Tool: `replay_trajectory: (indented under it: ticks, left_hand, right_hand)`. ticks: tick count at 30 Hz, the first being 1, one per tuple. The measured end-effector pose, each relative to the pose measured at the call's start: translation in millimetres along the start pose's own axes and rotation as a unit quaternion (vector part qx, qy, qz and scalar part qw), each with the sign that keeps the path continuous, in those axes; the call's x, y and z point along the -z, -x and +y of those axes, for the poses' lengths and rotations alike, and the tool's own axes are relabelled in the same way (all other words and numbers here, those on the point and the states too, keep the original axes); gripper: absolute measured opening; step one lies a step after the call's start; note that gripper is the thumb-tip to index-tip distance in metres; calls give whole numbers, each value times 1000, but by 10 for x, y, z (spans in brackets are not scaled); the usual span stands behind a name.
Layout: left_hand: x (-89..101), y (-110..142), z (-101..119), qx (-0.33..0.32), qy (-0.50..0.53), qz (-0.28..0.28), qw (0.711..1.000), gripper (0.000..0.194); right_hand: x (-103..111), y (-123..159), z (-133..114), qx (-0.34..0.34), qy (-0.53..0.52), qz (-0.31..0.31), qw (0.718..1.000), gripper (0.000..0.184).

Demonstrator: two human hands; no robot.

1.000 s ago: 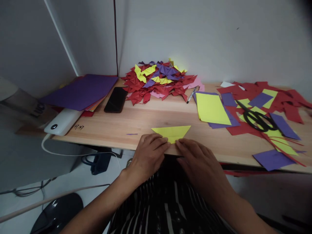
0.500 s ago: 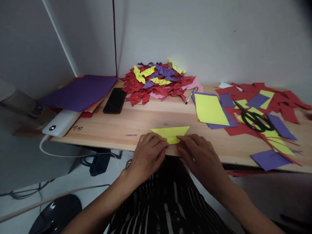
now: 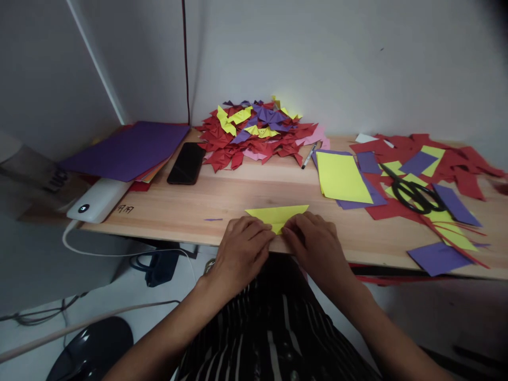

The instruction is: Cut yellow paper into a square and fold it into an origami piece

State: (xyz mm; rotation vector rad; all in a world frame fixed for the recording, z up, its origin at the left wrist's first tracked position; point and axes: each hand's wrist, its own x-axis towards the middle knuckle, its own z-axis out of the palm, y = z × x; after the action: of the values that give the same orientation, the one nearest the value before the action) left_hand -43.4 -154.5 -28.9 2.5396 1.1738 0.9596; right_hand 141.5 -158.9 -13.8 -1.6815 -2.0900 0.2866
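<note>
A folded piece of yellow paper (image 3: 278,215) lies at the table's front edge, its long straight side facing the wall and a pointed corner at each end. My left hand (image 3: 246,242) is closed over its lower left side, fingertips pressed on the paper. On the lower right side, my right hand (image 3: 313,241) pinches the paper near its bottom edge, thumb and fingers together. Both hands partly cover the paper's near edge, so the fold there is hidden.
Folded paper figures (image 3: 254,132) are heaped against the wall. Yellow sheets (image 3: 344,177) lie right of a pen (image 3: 309,156). Black scissors (image 3: 416,196) rest on red, purple and yellow scraps. At left are a phone (image 3: 186,163), purple sheets (image 3: 130,148) and a white power bank (image 3: 99,201).
My right hand has shifted left and in toward the paper's middle, its fingers now closer to my left hand. My left hand and the paper stay in place.
</note>
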Motion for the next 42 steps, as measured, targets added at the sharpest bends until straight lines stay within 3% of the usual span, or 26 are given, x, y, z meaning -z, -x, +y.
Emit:
replay_trajectory:
  ticks: [10, 21, 25, 34, 42]
  left_hand:
    - [6, 12, 4, -37, -49, -7, 998, 36]
    - [-17, 24, -10, -65, -96, -20, 993, 36]
    - [-1, 23, -12, -69, -98, -34, 992, 37]
    - [52, -17, 20, -61, -106, -61, 991, 39]
    - [91, -11, 30, -75, -105, -71, 989, 35]
  right_hand:
    - [22, -22, -40, 16, 55, -2, 998, 14]
    - [21, -60, -100, -6, 97, -11, 995, 11]
    - [4, -52, -79, -14, 68, 3, 998, 6]
    - [13, 233, -6, 83, 76, 42, 993, 31]
    - [97, 332, 40, 136, 162, 49, 976, 33]
